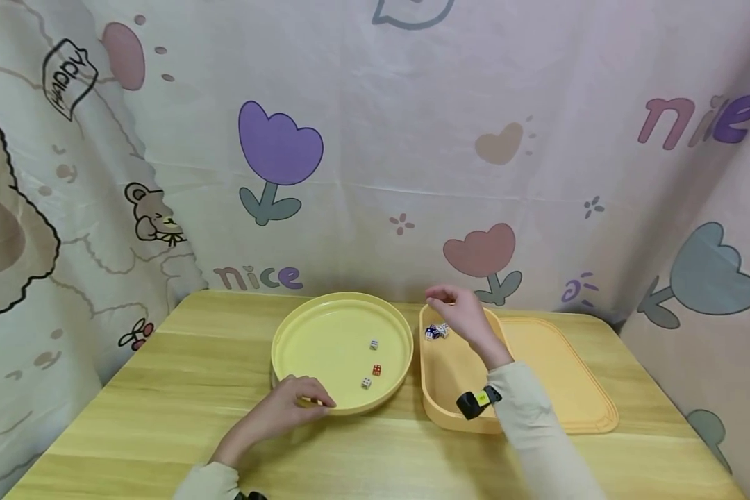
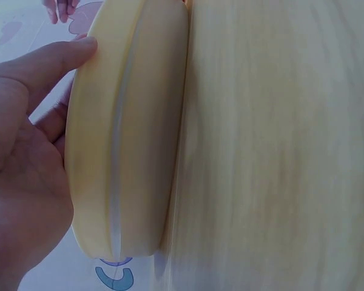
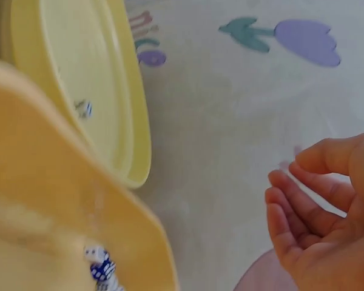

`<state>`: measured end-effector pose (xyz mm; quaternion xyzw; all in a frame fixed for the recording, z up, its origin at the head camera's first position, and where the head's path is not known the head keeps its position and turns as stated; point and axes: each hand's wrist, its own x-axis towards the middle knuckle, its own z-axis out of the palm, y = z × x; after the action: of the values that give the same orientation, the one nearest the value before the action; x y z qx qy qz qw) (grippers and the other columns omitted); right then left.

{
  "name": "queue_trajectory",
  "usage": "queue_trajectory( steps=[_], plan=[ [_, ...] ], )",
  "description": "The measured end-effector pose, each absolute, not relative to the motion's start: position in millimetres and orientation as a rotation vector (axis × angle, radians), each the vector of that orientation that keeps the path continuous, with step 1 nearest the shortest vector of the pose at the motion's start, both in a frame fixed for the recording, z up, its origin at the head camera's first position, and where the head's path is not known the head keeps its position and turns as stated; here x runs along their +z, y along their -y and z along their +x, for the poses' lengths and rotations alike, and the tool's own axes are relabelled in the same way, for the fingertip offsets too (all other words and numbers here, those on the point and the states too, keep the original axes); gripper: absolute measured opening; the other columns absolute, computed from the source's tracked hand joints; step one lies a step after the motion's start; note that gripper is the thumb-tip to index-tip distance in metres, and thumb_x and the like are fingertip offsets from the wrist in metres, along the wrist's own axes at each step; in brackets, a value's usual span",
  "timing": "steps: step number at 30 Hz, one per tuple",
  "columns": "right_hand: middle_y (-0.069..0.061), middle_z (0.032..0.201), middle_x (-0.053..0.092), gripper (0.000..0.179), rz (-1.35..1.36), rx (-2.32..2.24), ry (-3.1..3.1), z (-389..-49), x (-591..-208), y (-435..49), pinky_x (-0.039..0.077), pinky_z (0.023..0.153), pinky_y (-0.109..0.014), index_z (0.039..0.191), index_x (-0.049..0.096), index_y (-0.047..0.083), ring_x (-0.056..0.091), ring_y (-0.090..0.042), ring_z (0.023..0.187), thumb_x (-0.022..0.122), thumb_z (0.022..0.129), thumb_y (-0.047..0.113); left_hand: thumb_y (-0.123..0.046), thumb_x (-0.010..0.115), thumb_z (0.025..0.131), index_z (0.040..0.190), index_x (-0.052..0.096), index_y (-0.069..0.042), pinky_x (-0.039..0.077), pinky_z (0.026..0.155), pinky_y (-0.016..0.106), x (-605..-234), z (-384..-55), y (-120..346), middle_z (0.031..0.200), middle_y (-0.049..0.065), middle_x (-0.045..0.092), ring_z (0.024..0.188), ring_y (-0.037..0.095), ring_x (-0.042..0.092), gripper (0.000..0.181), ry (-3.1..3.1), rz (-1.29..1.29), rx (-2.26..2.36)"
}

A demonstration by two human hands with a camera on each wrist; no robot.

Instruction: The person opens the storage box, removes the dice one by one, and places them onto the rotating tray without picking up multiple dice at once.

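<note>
A round yellow tray point(image 1: 312, 312) holds three dice: a white die with bluish marks point(image 1: 373, 345), a red die point(image 1: 377, 370) and another white die point(image 1: 366, 382). At its near left edge my left hand point(image 1: 290, 406) grips the rim, thumb against the outer side, as the left wrist view shows; the other fingertips are partly hidden behind the rim. My right hand point(image 1: 462, 316) is raised over the far part of an orange-yellow box point(image 1: 453, 422), its fingers loosely bent with nothing between them. Below that hand, several white and blue dice point(image 1: 437, 331) lie in the box.
A flat orange-yellow lid point(image 1: 556, 375) lies on the wooden table point(image 1: 194, 368) to the right of the box. Behind the table hangs a printed curtain point(image 1: 362, 139). The tray and the box stand close side by side.
</note>
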<state>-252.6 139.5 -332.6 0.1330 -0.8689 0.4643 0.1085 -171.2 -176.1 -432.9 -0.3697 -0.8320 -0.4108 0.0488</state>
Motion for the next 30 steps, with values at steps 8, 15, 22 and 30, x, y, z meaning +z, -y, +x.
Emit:
queue_trajectory(
  steps=[8,15,22,30],
  plan=[
    [-0.014,0.102,0.063,0.024,0.370,1.546,2.559,-267.8,-351.8,-152.7,0.044,0.080,-0.036,0.108,0.062,-0.001,0.057,-0.024,0.093,0.059,0.087,0.010,-0.016,0.066,0.083,0.089,0.070,-0.017,0.034,0.077,0.031,-431.9,-170.8,173.8,0.085,-0.010,0.064,0.080,0.007,0.057,0.007,2.496,-1.157,-1.257],
    [-0.013,0.101,0.063,0.023,0.345,1.520,2.585,-280.5,-359.6,-157.9,0.044,0.079,-0.036,0.107,0.062,0.000,0.057,-0.025,0.092,0.060,0.086,0.011,-0.014,0.066,0.082,0.089,0.070,-0.015,0.039,0.075,0.030,-432.1,-171.4,174.8,0.085,-0.007,0.065,0.080,0.009,0.058,0.007,2.485,-1.170,-1.279],
    [-0.015,0.098,0.063,0.022,0.242,1.554,2.603,-293.9,-374.2,-163.0,0.044,0.078,-0.035,0.104,0.061,-0.006,0.055,-0.025,0.090,0.061,0.083,0.003,-0.013,0.066,0.082,0.087,0.070,-0.014,0.033,0.076,0.031,-425.1,-164.8,173.0,0.084,-0.007,0.065,0.079,0.010,0.057,0.006,2.506,-1.138,-1.256],
    [-0.014,0.094,0.064,0.020,0.111,1.694,2.545,-301.3,-394.5,-168.8,0.042,0.082,-0.037,0.100,0.062,-0.006,0.058,-0.025,0.089,0.062,0.081,0.000,-0.022,0.065,0.084,0.089,0.070,-0.022,0.031,0.079,0.033,-432.7,-170.1,175.3,0.086,-0.014,0.063,0.080,0.005,0.055,0.007,2.552,-1.104,-1.249]
  ],
)
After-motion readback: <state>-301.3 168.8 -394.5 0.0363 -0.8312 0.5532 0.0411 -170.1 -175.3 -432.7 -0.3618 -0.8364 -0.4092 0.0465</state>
